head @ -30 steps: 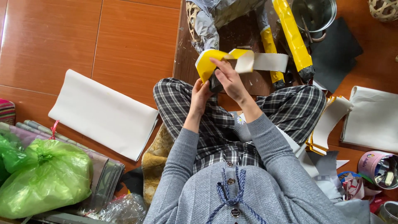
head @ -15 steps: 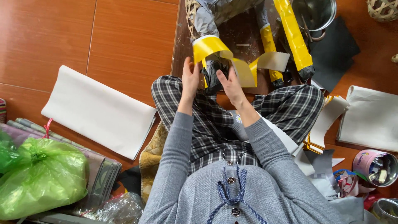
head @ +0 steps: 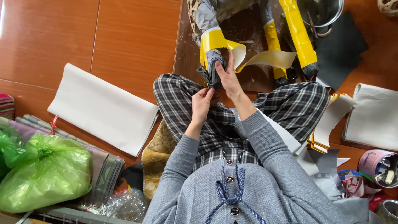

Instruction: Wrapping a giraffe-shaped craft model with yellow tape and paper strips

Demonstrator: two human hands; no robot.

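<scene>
Both of your hands work just past your checked trousers: your left hand (head: 202, 103) pinches the dark lower tip of the grey paper-wrapped leg with a yellow tape band (head: 212, 54), and your right hand (head: 229, 76) presses flat-fingered against its side, fingers clasped about the grey wrapping. That leg stands over the dark brown board (head: 248, 33) beyond your knees. A loose pale strip of tape backing with a zigzag edge (head: 265, 59) curls off the band and hangs to the right of your right hand, partly screening the second yellow-wrapped leg (head: 273, 45) behind it. To your left lie a folded white sheet (head: 103, 112) and a green plastic bag (head: 41, 174); to your right, another white sheet (head: 375, 116) and a pink round tin (head: 375, 166). Farthest off sits a metal bucket (head: 321, 12). Half a second ago your left hand lay higher, flat on the yellow band; it has since dropped to the tip, and the strip has swung out rightward.
</scene>
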